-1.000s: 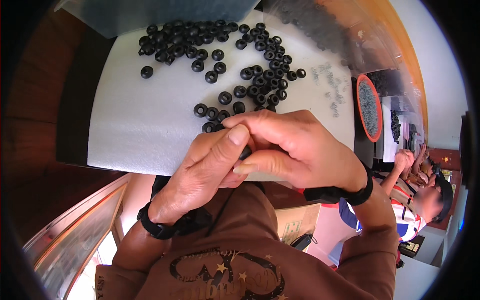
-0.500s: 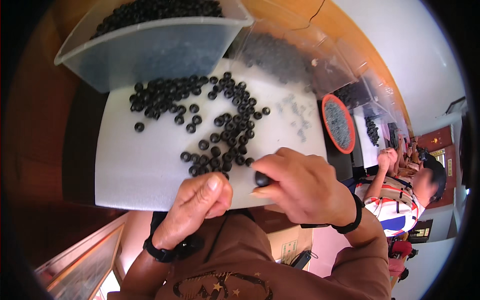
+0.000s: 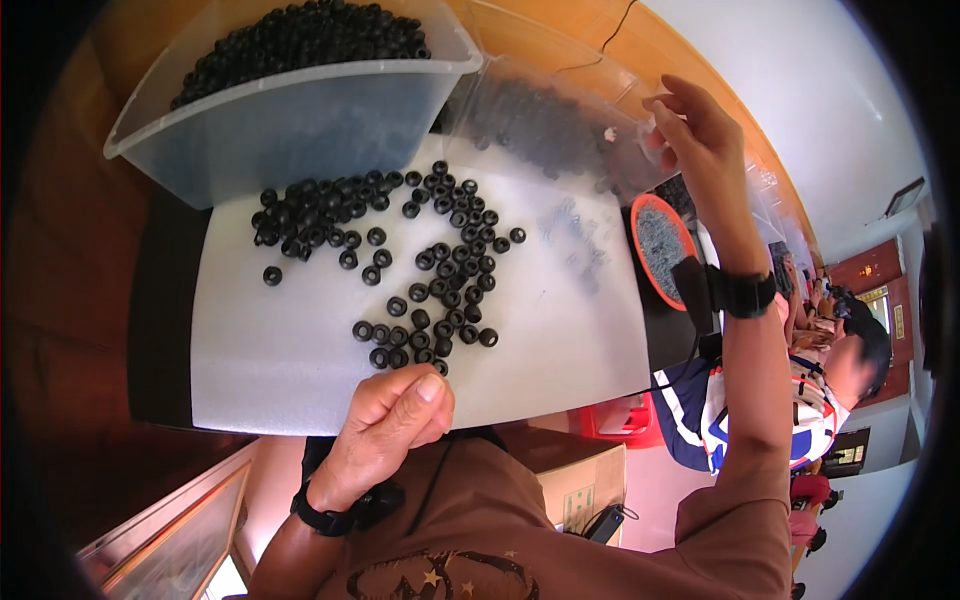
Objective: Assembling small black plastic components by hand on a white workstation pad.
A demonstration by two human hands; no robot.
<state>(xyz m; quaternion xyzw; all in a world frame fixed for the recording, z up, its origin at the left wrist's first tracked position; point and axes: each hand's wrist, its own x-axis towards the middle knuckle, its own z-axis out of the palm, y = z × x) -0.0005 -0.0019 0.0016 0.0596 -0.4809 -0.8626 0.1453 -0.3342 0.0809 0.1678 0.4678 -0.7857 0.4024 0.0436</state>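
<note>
Left hand (image 3: 385,430) at 6 o'clock, loosely clenched at the near edge of the white foam sheet (image 3: 270,350), thumb up; whether it holds anything cannot be told. Black rubber rings (image 3: 420,260) lie scattered over the sheet, nearest ones just beyond its knuckles. Right hand (image 3: 695,135) at 2 o'clock, fingers pinched at the rim of a clear plastic bin (image 3: 545,120); its contents are hidden. Second clear tub (image 3: 290,110), heaped with black rings, at 11 o'clock. Orange dish (image 3: 660,250) at 3 o'clock.
</note>
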